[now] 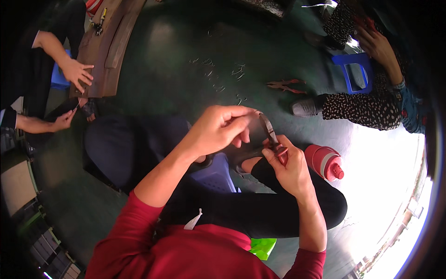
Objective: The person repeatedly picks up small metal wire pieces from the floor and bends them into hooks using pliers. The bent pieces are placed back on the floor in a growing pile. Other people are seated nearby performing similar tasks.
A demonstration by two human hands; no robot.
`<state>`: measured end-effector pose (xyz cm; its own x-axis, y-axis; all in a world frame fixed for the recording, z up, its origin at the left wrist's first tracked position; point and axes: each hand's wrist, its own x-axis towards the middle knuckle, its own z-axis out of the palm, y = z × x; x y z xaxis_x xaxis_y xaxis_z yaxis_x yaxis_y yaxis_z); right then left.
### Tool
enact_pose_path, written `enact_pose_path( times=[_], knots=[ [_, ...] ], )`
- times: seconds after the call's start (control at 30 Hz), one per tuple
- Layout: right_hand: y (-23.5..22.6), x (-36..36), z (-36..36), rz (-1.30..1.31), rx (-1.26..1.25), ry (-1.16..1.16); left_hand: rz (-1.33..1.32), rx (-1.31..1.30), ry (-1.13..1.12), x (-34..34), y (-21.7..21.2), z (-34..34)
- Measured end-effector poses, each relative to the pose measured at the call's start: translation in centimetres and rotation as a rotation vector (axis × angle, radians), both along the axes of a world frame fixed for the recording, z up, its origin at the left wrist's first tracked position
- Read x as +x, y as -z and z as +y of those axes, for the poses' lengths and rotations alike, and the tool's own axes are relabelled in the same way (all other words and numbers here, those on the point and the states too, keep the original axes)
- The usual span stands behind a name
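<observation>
**Gripping pliers over the lap, both hands busy**

Gripping tight: right hand (289,168) wrapped around the red handles of a pair of pliers (272,136), grip closed on them, jaws pointing up and toward the left hand. Left hand (218,128) pinched shut right at the plier tips, fingertips (245,113) curled onto something too small to make out, maybe a bit of wire, can't tell. Both held up in front of the chest, above the crossed black-trousered legs and a light purple stool (218,176) underneath.

Just beside the right wrist, on the dark green floor (167,65): a red bottle (325,162) lying on its side. Further out, a second pair of orange-handled pliers (285,85) on the floor, well apart from the hands, plus scattered small metal bits (223,76) near the middle.

Upper left: another person's hand (76,73) resting on a brown wooden board (104,46). Upper right: someone in spotted trousers next to a blue stool (355,74), hand (376,44) raised.
</observation>
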<state>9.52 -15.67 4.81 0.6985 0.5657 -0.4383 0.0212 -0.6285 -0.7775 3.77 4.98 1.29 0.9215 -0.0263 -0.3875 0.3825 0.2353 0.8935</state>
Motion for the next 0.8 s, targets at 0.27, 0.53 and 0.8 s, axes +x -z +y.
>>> enact_pose_path(
  times=[0.27,0.53,0.8],
  knots=[
    [0.7,0.5,0.4,-0.114,-0.082,-0.028,-0.131,0.136,-0.039,0.4,0.9,-0.4],
    [2.0,0.3,-0.1,-0.166,-0.061,-0.020,-0.159,0.164,-0.067,0.1,1.4,-1.6],
    [3.4,0.0,-0.1,-0.244,-0.058,-0.010,-0.143,0.126,-0.119,-0.1,1.5,-2.1]
  ],
)
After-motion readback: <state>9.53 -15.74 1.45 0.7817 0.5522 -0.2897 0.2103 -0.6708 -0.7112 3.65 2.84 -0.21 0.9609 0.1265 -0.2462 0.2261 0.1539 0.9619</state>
